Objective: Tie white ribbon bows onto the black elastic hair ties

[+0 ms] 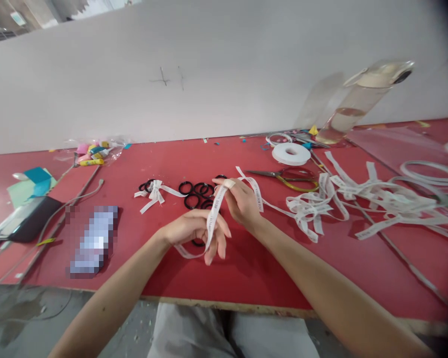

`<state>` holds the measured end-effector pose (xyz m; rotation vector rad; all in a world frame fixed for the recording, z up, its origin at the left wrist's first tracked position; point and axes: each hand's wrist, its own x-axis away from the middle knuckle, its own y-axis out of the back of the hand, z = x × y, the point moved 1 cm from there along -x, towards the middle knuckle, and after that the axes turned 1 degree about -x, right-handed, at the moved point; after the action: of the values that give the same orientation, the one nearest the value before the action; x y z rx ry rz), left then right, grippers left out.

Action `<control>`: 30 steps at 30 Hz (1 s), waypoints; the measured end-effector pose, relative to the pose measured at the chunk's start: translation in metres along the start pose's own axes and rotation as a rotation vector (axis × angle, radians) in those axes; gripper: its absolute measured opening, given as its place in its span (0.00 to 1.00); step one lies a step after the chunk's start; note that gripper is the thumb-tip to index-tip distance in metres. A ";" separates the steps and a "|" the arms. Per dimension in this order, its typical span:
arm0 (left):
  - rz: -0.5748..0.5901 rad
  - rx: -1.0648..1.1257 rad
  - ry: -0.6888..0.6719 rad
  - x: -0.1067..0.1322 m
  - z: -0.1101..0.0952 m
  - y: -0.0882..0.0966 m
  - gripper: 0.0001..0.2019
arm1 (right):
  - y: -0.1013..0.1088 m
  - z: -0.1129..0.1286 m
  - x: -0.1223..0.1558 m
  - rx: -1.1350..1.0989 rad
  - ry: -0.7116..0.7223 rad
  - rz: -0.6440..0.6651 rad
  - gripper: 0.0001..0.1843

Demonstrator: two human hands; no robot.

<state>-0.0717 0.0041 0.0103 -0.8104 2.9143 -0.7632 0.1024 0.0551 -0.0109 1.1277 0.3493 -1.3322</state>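
A white printed ribbon (212, 215) runs between both of my hands above the red table (246, 268). My right hand (241, 201) pinches its upper end, with a bandage on one finger. My left hand (197, 231) holds the lower loop of the ribbon, fingers curled down, and a black ring (198, 242) shows just under them. Behind my hands lie several black rings (197, 191). A finished white bow on black rings (153, 191) sits to the left.
A heap of cut ribbon strips (358, 201) covers the right side. Scissors (287, 176), a white tape roll (291, 154) and a clear water bottle (353, 112) stand behind. A phone (26, 219), a cable, a blurred object (93, 238) and a bag of small items (91, 151) lie left.
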 end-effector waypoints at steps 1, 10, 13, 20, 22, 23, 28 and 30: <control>0.033 -0.006 0.038 0.000 0.001 -0.002 0.10 | 0.001 0.000 -0.001 0.001 -0.030 0.000 0.19; 0.001 0.128 0.085 -0.004 0.004 0.003 0.13 | 0.004 -0.006 -0.002 0.035 -0.132 -0.078 0.16; 0.002 0.168 0.142 -0.009 0.008 0.008 0.16 | 0.004 -0.011 0.003 0.013 -0.145 -0.143 0.16; -0.164 -0.047 0.025 -0.007 0.002 0.002 0.14 | 0.005 -0.014 0.004 -0.076 -0.231 -0.308 0.14; -0.273 -0.144 -0.012 -0.007 0.000 0.000 0.12 | 0.008 -0.012 0.002 -0.062 -0.196 -0.362 0.15; -0.327 -0.184 -0.034 -0.008 0.000 0.000 0.12 | 0.008 -0.010 0.001 -0.037 -0.158 -0.365 0.16; -0.469 -0.252 -0.142 -0.012 -0.002 -0.001 0.14 | 0.002 0.002 -0.003 0.061 0.148 -0.069 0.26; -0.469 -0.267 -0.151 -0.012 -0.003 -0.003 0.14 | -0.003 0.004 -0.003 0.073 0.224 0.053 0.24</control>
<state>-0.0605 0.0093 0.0126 -1.5351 2.7493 -0.3008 0.0970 0.0540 -0.0078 1.3438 0.4336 -1.1821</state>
